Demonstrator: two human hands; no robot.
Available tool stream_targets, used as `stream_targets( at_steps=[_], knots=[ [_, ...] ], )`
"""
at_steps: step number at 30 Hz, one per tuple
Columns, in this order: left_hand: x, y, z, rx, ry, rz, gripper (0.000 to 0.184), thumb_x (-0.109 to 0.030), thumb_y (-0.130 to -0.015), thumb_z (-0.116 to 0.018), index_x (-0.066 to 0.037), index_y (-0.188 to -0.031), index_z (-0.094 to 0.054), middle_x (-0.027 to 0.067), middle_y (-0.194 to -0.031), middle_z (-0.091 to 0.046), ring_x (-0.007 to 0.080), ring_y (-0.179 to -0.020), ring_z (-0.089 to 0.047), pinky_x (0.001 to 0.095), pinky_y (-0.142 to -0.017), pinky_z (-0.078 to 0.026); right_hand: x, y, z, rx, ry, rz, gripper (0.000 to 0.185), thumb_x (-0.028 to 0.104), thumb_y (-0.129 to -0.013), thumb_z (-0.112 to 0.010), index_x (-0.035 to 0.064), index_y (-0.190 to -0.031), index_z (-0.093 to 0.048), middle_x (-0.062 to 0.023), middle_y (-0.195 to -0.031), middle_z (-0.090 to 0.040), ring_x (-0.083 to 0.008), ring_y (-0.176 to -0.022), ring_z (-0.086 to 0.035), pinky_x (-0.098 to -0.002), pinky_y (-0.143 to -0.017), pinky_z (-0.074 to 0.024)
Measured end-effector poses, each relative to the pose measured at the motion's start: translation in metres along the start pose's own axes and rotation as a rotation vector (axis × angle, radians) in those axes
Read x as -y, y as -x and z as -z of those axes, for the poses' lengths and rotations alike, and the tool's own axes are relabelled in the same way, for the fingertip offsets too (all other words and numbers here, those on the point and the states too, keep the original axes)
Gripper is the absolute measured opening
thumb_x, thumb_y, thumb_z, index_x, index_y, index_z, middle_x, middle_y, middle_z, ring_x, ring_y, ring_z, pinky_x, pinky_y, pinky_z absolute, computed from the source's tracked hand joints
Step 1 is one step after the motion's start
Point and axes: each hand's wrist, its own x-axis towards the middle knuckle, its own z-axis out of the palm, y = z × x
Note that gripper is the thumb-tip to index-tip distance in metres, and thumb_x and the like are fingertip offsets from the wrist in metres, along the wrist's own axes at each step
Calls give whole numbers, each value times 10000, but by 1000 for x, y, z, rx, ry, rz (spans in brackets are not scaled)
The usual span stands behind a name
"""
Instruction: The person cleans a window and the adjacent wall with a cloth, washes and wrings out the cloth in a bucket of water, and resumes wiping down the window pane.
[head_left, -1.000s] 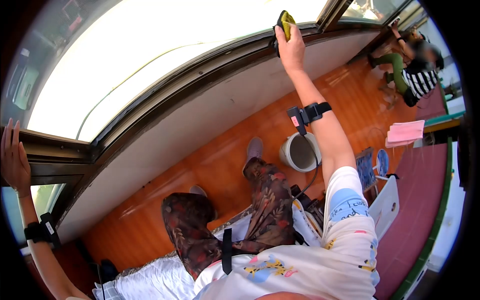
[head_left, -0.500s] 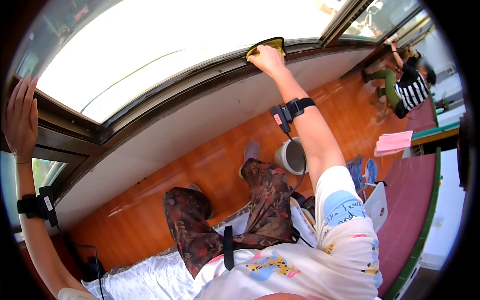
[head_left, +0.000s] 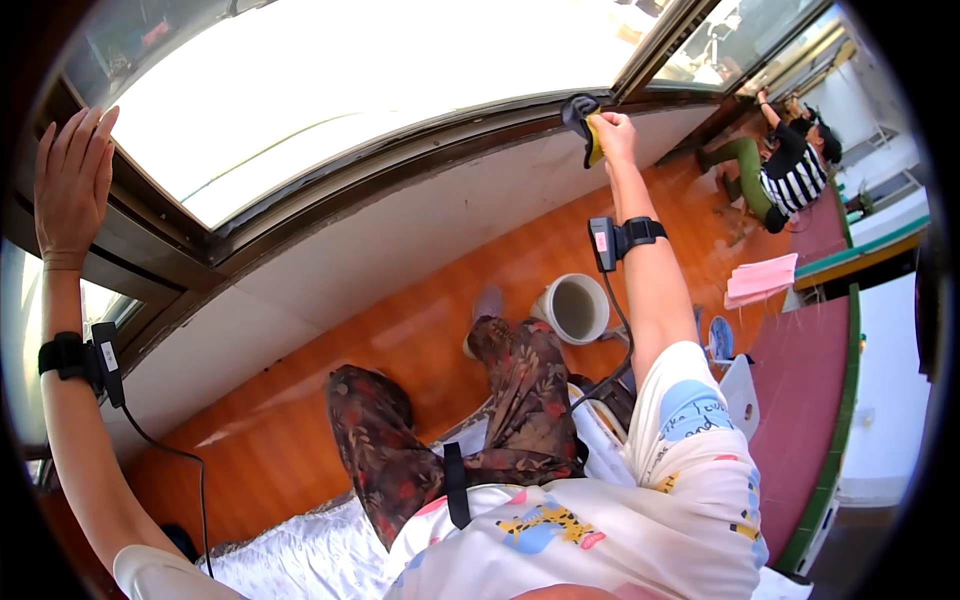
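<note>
Your right hand (head_left: 615,136) holds 1 cloth (head_left: 580,114), dark with a yellow side, at the outer edge of the lower window rail (head_left: 400,150), near the upright post at the window's right end. Key relation: the cloth lies to the left of the right fingers in this view, bunched, its long axis running roughly up and down. Its dark upper part overlaps the rail; its yellow lower part falls across the wall (head_left: 400,220) below. Whether it touches the rail or hangs just clear of it, you cannot tell from 1 view.

Right fingers: clamped on the cloth's right side in a pinch, thumb and forefinger together. The rest curl behind, partly hidden.

Left hand (head_left: 75,190): well apart from the cloth, so the right is the nearer of the 2. Its fingers are straight with slight gaps, laid against the window frame (head_left: 135,205) at the far left; they grip nothing. Pressure cannot be judged.

Below your right forearm, 1 bucket (head_left: 547,312) of murky liquid stands on the floor (head_left: 250,400), near your foot.
</note>
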Motion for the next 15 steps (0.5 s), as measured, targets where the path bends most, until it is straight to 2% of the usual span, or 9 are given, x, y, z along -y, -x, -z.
stream_targets(
  at_steps=[1,3,5,6,8,10,11,12,15],
  knots=[
    [2,2,-2,-8,11,-2,351,-270,-997,-368,-184,-1325,-458,2,-1276,-506,138,-1233,-429,349,-1121,-246,-12,-1,30,48,-173,-112,216,126,-735,-688,5,-894,-604,-46,-799,-633,-114,-695,-594,-240,-638,-481],
    [3,3,-11,14,-12,-13,354,-274,-1005,-348,-181,-1331,-447,4,-1277,-505,137,-1240,-423,346,-1129,-237,-72,-17,86,193,-458,-272,174,112,-817,-651,32,-964,-602,-49,-868,-645,-125,-721,-613,-257,-622,-486],
    [4,5,-17,3,-10,-13,357,-277,-1008,-339,-182,-1336,-441,5,-1279,-504,135,-1245,-420,346,-1132,-232,-117,-1,121,165,-517,-482,178,188,-877,-612,68,-1008,-607,-25,-871,-651,-156,-746,-626,-353,-628,-515],
    [5,6,-19,16,-20,-19,360,-281,-1011,-331,-182,-1340,-436,6,-1281,-503,133,-1249,-416,347,-1135,-228,-165,-4,132,80,-419,-617,166,197,-919,-537,72,-1002,-607,-67,-914,-652,-187,-789,-642,-339,-670,-532],
    [9,8,-26,23,-8,-20,358,-280,-1012,-328,-181,-1337,-441,6,-1282,-505,131,-1250,-418,347,-1131,-236,-158,36,145,-28,-484,-590,177,213,-926,-517,89,-1019,-602,-81,-947,-647,-233,-866,-632,-444,-716,-519],
    [12,9,-30,18,-13,-26,351,-273,-1012,-333,-180,-1327,-455,6,-1278,-512,137,-1244,-429,340,-1116,-259,-180,57,146,-126,-376,-804,231,253,-933,-502,101,-1092,-573,-94,-1064,-627,-295,-993,-601,-586,-826,-444],
    [12,9,-29,20,-24,-36,347,-265,-1011,-336,-178,-1320,-467,5,-1276,-519,143,-1236,-443,335,-1100,-288,-192,66,148,-140,-436,-835,309,296,-938,-496,118,-1189,-519,-115,-1221,-559,-340,-1139,-524,-680,-910,-322],
    [12,8,-28,21,-34,-46,342,-258,-1011,-340,-177,-1313,-478,4,-1274,-526,149,-1227,-456,330,-1083,-317,-202,71,147,-115,-576,-776,377,323,-945,-477,119,-1262,-463,-123,-1314,-495,-348,-1211,-469,-671,-977,-261],
    [17,16,-43,0,325,-17,368,-161,-1012,-317,-91,-1362,-409,103,-1377,-402,233,-1322,-332,378,-1093,-293,-216,87,132,-160,-696,-828,388,323,-967,-411,90,-1276,-448,-124,-1329,-486,-348,-1273,-400,-685,-1012,-200]
  ],
)
